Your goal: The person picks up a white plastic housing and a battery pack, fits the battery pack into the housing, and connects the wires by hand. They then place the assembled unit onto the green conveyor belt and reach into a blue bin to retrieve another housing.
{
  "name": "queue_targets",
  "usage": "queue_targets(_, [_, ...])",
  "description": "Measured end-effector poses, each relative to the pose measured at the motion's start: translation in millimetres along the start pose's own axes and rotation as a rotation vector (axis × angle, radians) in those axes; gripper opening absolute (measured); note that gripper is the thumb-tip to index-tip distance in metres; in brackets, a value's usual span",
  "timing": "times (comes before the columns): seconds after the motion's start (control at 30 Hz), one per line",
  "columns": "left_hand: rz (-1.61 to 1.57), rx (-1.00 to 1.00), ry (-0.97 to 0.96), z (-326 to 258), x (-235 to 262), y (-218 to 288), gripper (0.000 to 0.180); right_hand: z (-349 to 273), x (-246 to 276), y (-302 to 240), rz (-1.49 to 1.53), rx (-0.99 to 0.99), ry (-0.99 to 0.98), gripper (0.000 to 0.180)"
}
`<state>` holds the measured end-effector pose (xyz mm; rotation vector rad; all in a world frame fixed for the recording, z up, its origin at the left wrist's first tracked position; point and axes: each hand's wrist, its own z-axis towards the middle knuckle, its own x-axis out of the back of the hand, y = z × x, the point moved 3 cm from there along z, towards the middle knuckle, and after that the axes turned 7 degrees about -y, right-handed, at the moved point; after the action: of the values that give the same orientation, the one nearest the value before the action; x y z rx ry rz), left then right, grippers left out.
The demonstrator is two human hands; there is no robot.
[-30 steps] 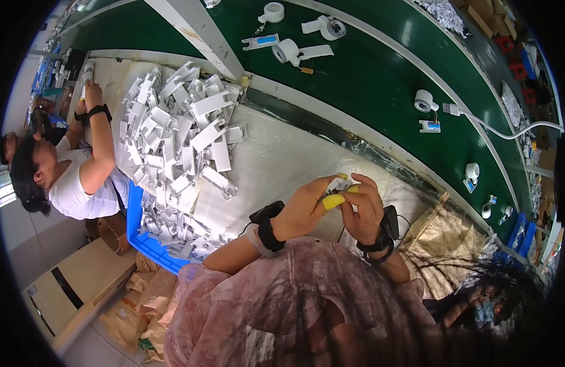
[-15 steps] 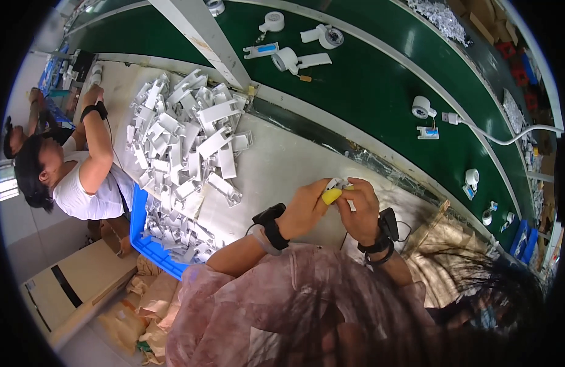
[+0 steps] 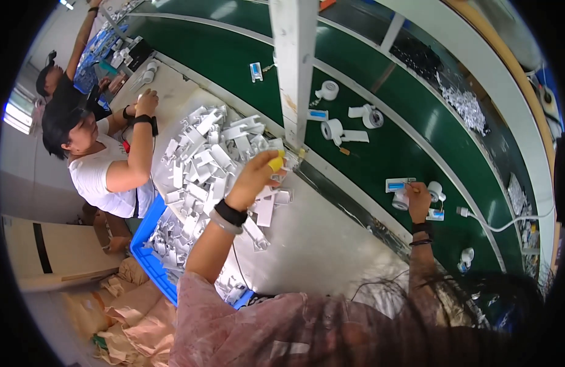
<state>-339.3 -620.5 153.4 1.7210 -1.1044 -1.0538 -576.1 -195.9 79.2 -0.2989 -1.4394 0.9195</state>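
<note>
A big heap of white packets (image 3: pixel 212 162) waits on the bench at your 10 o'clock, and only a handful of finished pieces and tape rolls (image 3: pixel 331 129) lie on the green belt (image 3: pixel 417 134), so most of the work looks left. Your left hand (image 3: pixel 258 174) reaches to the heap's edge, fingers curled, yellow-tipped finger up; whether it grips anything, I cannot tell. Your right hand (image 3: pixel 418 199), at 2 o'clock, rests closed on a small white-and-blue pack (image 3: pixel 397 185) on the belt.

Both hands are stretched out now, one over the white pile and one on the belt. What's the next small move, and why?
Probably let go with the right hand: it rests on a small white and blue piece lying on the green belt. The left hand, yellow-tipped, hovers over the white pile, well placed to pick one.
</note>
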Motion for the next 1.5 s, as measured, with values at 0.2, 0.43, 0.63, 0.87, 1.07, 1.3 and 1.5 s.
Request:
queue_targets(0.2, [-0.079,0.012,0.203,107,103,36,0.038,42,-23,-27,-0.325,0.155,-0.014,0.015])
queue_targets(0.43, [0.997,0.02,0.685,276,192,28,0.032,88,-106,-125,-0.176,0.278,-0.231,0.024])
queue_targets(0.63, [1.324,-0.197,0.654,334,189,13,0.047,155,-190,-170,-0.397,0.673,-0.436,0.038])
queue_targets(0.87, [1.525,-0.215,0.835,384,220,8,0.022,201,-288,-223,-0.368,0.368,-0.741,0.059])
queue_targets(1.07, [1.586,-0.044,0.85,387,215,15,0.022,222,-315,-225,-0.573,0.424,-0.789,0.032])
queue_targets(1.3, [1.017,0.094,0.429,381,207,36,0.043,218,-311,-205,-0.297,0.197,-0.801,0.041])
queue_targets(1.5, [-0.084,-0.2,0.084,325,196,46,0.034,218,-279,-221,0.809,-0.171,-0.672,0.039])
